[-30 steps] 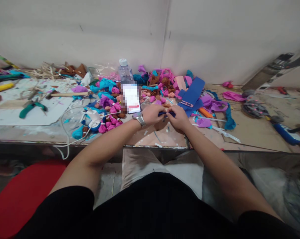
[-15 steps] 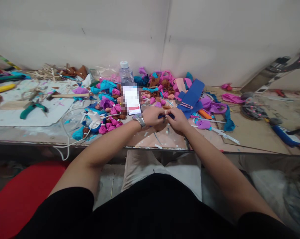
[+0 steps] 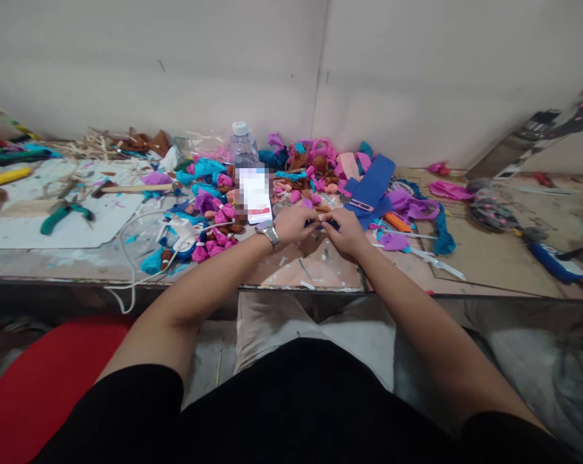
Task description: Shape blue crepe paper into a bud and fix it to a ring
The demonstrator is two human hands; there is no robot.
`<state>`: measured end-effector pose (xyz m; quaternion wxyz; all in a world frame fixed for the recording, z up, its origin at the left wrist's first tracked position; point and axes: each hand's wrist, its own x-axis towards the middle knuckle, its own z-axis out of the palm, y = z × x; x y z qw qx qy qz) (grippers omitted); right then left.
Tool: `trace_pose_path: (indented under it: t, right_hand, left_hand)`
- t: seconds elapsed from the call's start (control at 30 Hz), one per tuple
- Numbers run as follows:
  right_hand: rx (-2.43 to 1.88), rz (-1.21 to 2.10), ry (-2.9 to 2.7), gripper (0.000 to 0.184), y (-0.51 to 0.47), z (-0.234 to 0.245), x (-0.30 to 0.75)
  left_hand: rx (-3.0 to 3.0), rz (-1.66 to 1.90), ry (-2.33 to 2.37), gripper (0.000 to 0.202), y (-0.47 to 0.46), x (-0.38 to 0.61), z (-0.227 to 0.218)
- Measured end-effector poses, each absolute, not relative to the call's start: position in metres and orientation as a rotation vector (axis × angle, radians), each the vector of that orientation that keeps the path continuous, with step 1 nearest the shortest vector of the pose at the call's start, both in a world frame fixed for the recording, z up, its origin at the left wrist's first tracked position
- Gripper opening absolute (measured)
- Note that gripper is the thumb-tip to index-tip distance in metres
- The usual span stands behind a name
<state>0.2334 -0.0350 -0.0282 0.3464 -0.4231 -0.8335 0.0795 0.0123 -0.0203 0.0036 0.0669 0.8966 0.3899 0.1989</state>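
My left hand (image 3: 295, 224), with a metal watch on the wrist, and my right hand (image 3: 345, 232) meet over the near middle of the worktable (image 3: 54, 261). Both are closed in a pinch on one small dark blue piece of crepe paper (image 3: 330, 225), which shows between the fingertips. Most of the piece is hidden by my fingers. Just behind the hands lies a heap of pink, purple, teal and brown crepe paper pieces (image 3: 214, 212) and a flat blue sheet (image 3: 371, 183).
A plastic bottle (image 3: 243, 145) and a phone (image 3: 255, 193) stand behind the hands. Green pliers (image 3: 62, 214), a hammer (image 3: 131, 187) and white cable (image 3: 127, 258) lie left. Orange cutter (image 3: 398, 222) and blue tool (image 3: 554, 261) lie right. A red stool (image 3: 44, 386) sits below left.
Both hands stay together on the blue piece, with only small finger movements. The view has shifted slightly.
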Motion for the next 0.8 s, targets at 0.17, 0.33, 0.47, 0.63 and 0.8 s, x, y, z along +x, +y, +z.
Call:
trace_pose_path:
  t: [0.17, 0.33, 0.47, 0.63, 0.8]
  right_hand:
    - [-1.13, 0.207, -2.194, 0.012, -0.035, -0.028, 0.2325]
    - [-1.157, 0.19, -2.201, 0.011, -0.0358, -0.0272, 0.2309]
    - [-1.131, 0.166, -2.156, 0.013, -0.0367, -0.0262, 0.2322]
    - [-1.106, 0.141, -2.142, 0.016, -0.0373, -0.0256, 0.2347]
    - [-1.118, 0.108, -2.138, 0.018, -0.0362, -0.0256, 0.2348]
  left_hand:
    - [2.756, 0.579, 1.191, 0.029, -0.0226, 0.0135, 0.0045]
    - [2.771, 0.598, 1.158, 0.028, -0.0249, 0.0146, 0.0042]
    - [2.733, 0.611, 1.192, 0.028, -0.0234, 0.0138, 0.0032]
    - [2.739, 0.57, 1.225, 0.03, -0.0224, 0.0133, 0.0033]
    - [2.718, 0.574, 1.237, 0.028, -0.0244, 0.014, 0.006]
